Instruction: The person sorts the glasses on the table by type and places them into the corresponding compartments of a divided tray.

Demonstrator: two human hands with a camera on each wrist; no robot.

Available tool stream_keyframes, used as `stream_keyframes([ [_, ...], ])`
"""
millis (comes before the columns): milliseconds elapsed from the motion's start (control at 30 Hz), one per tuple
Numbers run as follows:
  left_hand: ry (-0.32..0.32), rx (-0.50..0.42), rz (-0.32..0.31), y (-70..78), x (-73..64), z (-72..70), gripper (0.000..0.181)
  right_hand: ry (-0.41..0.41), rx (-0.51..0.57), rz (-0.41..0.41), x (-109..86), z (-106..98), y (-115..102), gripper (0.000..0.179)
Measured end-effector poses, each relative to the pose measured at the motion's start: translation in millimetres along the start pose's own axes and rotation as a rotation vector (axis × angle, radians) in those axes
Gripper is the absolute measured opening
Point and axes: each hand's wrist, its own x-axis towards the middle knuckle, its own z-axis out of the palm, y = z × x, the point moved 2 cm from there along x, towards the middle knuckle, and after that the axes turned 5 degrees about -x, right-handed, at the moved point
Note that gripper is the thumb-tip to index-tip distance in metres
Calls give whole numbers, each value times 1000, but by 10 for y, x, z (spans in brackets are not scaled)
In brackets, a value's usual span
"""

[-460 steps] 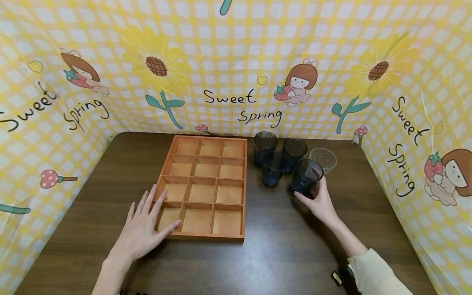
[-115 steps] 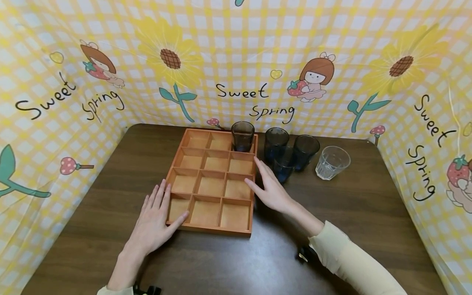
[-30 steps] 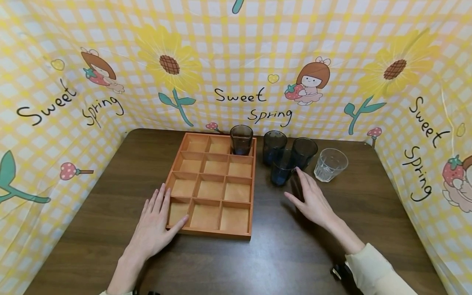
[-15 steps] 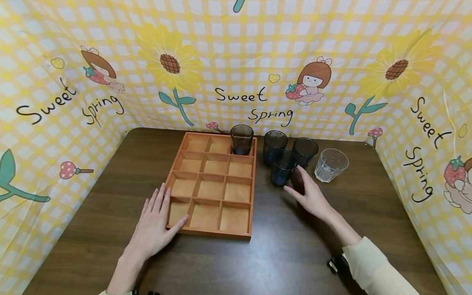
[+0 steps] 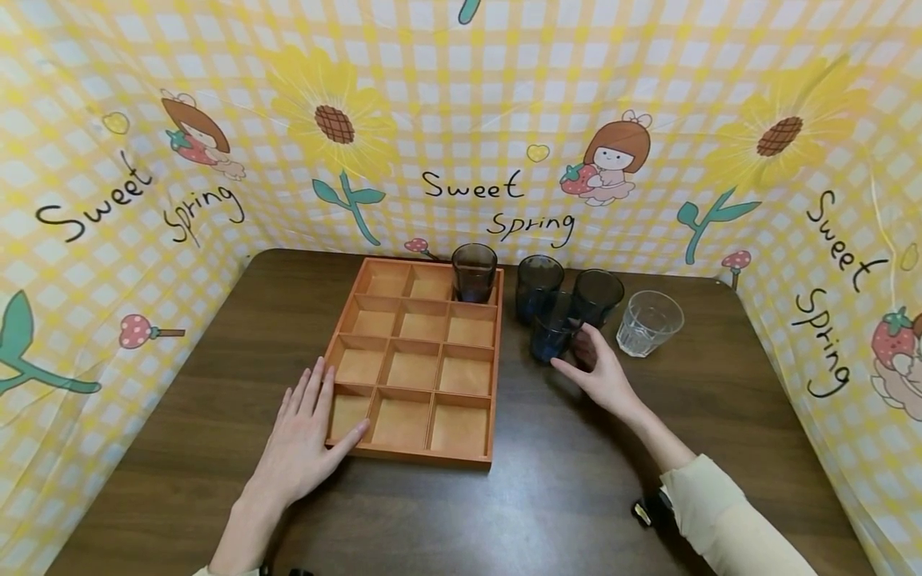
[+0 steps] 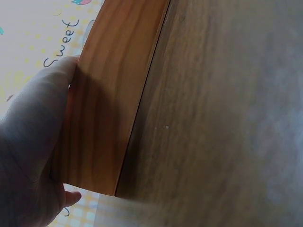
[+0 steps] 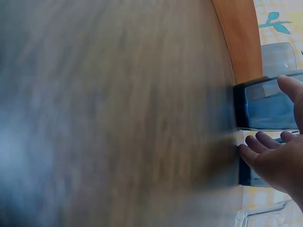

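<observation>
A wooden compartment tray (image 5: 403, 460) lies on the table, and a dark tinted glass (image 5: 473, 276) stands upright in its back right compartment. My left hand (image 5: 298, 436) rests along the tray's left side with straight fingers, the thumb over the front left compartment. Right of the tray, my right hand (image 5: 601, 376) is at the front dark blue glass (image 5: 551, 336), thumb on the near side and fingers on the right side. In the right wrist view a narrow gap shows between the fingers (image 7: 258, 144) and that glass (image 7: 270, 109).
Two more dark glasses stand close behind the front one, one at the back left (image 5: 539, 280) and one at the back right (image 5: 599, 292). A clear glass (image 5: 648, 324) is further right. A patterned cloth (image 5: 461, 120) walls the table (image 5: 562, 496) at the back and sides.
Earlier, the right hand held a dark glass, which later stood in the tray's back right compartment. Over the last second, that hand has moved slightly left and closer around the front glass. The left hand stays put.
</observation>
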Motion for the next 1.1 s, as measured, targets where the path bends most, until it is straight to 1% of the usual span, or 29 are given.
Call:
stream_keyframes([
  [133, -18, -2, -5, -6, -1, 10, 107, 6, 59, 43, 32, 38, 10, 74],
  [333, -19, -1, -10, -1, -9, 9, 107, 7, 167, 116, 74, 96, 1, 74],
  [467, -13, -3, -2, 1, -8, 2, 107, 22, 250, 167, 93, 134, -10, 73],
  [600, 12, -1, 11, 13, -6, -12, 104, 50, 300, 200, 121, 184, -21, 74],
  [800, 34, 2, 29, 9, -16, -3, 103, 86, 306, 191, 142, 238, -16, 72],
  [1100, 33, 6, 26, 1, -16, 2, 103, 89, 296, 200, 149, 228, -17, 74],
])
